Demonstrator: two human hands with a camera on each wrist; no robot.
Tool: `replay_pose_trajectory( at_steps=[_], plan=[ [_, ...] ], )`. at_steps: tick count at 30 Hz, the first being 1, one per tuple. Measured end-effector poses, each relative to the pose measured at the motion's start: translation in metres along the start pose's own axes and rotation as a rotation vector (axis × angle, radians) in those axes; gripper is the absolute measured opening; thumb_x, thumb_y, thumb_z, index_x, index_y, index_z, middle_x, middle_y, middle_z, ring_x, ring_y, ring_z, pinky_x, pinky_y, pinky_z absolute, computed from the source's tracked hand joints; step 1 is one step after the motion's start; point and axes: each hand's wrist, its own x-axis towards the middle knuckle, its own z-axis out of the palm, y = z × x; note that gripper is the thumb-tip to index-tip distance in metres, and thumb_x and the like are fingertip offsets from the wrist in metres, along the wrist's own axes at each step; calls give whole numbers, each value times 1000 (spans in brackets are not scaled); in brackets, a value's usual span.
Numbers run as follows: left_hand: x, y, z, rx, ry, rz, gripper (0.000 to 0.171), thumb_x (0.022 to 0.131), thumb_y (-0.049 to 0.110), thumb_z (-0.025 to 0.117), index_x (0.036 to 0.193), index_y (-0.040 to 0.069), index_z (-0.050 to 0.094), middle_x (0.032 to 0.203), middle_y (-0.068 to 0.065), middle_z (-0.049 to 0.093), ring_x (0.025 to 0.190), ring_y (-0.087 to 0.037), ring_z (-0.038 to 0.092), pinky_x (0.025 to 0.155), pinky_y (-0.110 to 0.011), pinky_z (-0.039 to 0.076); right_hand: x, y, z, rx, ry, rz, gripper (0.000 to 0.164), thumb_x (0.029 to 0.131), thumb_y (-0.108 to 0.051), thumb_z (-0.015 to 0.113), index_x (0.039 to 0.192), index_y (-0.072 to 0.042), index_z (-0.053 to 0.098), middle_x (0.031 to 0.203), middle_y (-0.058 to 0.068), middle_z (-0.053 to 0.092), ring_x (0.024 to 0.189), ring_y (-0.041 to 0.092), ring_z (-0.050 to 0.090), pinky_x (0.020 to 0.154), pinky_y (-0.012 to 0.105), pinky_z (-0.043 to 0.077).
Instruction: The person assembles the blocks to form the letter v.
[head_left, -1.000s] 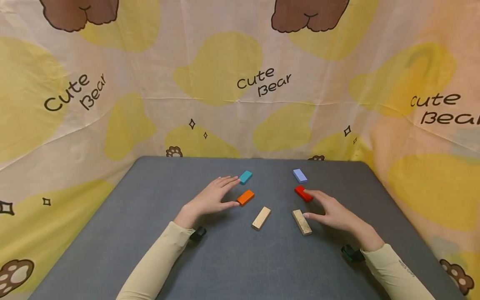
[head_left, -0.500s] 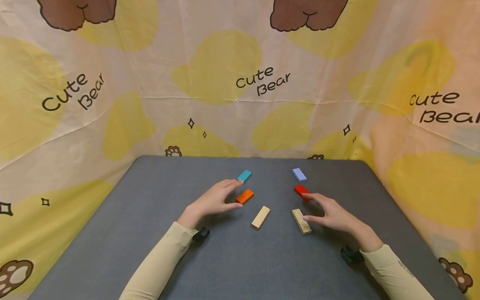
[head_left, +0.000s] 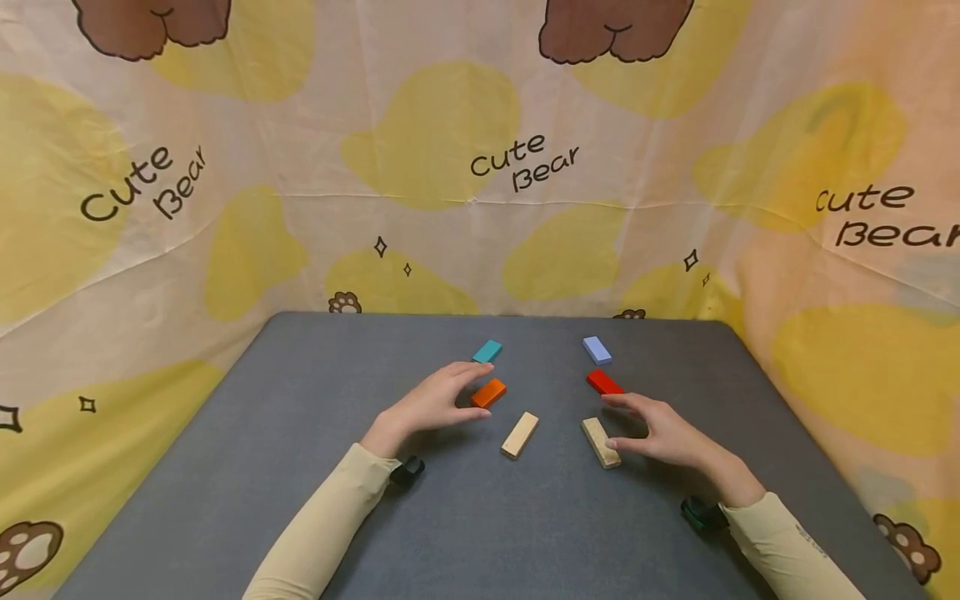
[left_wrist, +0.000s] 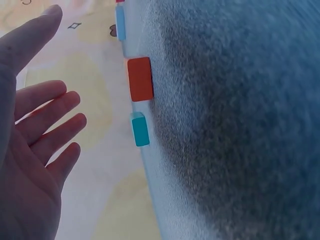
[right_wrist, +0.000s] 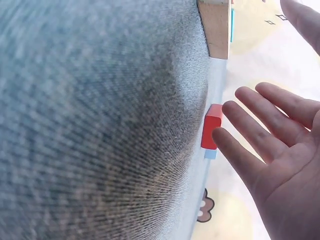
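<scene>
My left hand [head_left: 431, 402] hovers over the table's left-centre, thumb and fingers spread apart and holding nothing. Between its thumb and fingertips, in the head view, lies an orange block [head_left: 489, 393]; a teal block [head_left: 487, 351] sits just beyond the fingertips. The left wrist view has the orange block [left_wrist: 140, 79] and teal block [left_wrist: 140, 129] beside the empty palm. My right hand [head_left: 667, 429], also empty with fingers extended, is above the right side. Its fingertips overlap the near end of a red block [head_left: 603, 382], and its thumb tip overlaps a plain wooden block [head_left: 600, 442].
A second plain wooden block [head_left: 520, 435] lies between the hands. Farther back on the right is a light blue block [head_left: 597, 350]. The dark grey table [head_left: 480, 533] backs onto a printed cloth [head_left: 420, 133] hanging behind and at both sides.
My left hand has shifted right and slightly nearer, its fingertips leaving the teal block's side. The right hand has drawn slightly nearer, uncovering more of the red block. The blocks stay put.
</scene>
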Motion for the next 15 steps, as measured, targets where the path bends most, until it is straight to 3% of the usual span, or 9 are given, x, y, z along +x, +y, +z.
replay_pose_trajectory(
  at_steps=[15],
  plan=[
    [4,2,7,-68,-40,6,71,85,53,63,143,17,43,145,5,45,133,-15,41,108,-38,37,-2,1,3,20,-13,-10,70,79,-45,74,133,-8,52,132,6,57,120,23,54,94,46,48]
  ],
)
